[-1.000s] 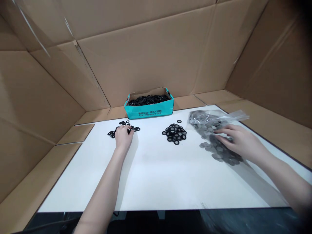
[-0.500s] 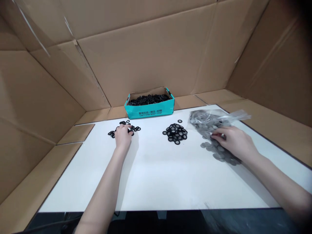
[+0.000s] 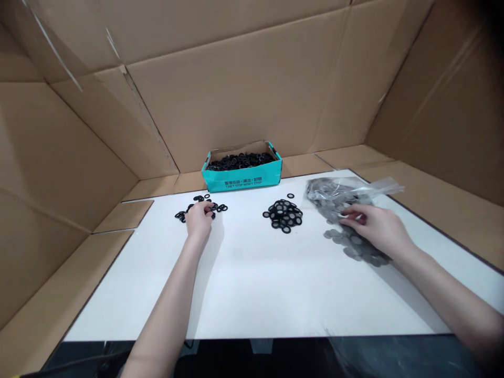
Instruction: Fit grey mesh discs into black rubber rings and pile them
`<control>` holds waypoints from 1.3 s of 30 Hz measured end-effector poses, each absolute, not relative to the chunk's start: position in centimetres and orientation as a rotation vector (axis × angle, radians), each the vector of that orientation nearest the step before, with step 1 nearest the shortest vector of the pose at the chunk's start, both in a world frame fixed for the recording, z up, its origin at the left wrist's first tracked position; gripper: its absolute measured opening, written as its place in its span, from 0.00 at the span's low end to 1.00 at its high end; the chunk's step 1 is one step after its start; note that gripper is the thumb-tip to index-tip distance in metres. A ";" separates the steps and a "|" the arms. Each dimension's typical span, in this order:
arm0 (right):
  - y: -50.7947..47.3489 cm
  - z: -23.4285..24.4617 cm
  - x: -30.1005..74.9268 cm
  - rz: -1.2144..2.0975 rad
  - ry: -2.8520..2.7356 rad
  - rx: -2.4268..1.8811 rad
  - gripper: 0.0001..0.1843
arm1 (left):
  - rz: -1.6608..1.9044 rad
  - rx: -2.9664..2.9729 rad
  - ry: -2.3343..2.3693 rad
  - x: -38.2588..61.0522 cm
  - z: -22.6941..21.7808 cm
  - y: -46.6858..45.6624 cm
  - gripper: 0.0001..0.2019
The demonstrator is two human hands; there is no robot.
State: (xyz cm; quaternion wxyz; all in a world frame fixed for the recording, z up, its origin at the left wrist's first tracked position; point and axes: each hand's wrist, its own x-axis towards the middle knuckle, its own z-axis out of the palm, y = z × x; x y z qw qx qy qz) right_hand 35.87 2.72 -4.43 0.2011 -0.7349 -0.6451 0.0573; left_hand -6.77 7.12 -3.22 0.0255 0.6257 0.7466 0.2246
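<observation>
At the left of the white table, my left hand (image 3: pixel 199 218) is in a loose pile of black rings (image 3: pixel 222 208). Its thumb and fingers are closed on a black ring, mostly hidden by the fingers. My right hand (image 3: pixel 376 224) is on the other side, over flat grey mesh-like discs (image 3: pixel 353 253) that spill from a clear plastic bag (image 3: pixel 334 189). Thumb and fingertips pinch a grey disc there. Between the hands lies a heap of black rings with grey centres (image 3: pixel 284 214), touched by neither hand.
A teal cardboard box (image 3: pixel 244 177) full of black rings stands at the back of the white table (image 3: pixel 252 283). One ring with a grey centre (image 3: pixel 290 196) lies apart behind the middle heap. Cardboard walls (image 3: pixel 244 89) enclose the back and sides.
My left fingers have drawn together into a pinch over the black rings. My right hand has lifted very slightly, with its fingertips pinched at the grey discs.
</observation>
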 end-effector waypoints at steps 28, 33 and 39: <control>1.1 1.0 27.5 0.344 -1.511 -1.283 0.14 | 1.150 1.767 2.012 -5.2 -1.9 6.5 0.11; 2.5 0.4 22.2 0.680 -1.651 -1.091 0.11 | 1.130 1.724 1.664 -2.1 -1.8 5.3 0.10; 3.3 -2.7 19.5 0.845 -1.663 -1.062 0.10 | 1.057 1.466 1.203 0.5 -1.6 3.3 0.12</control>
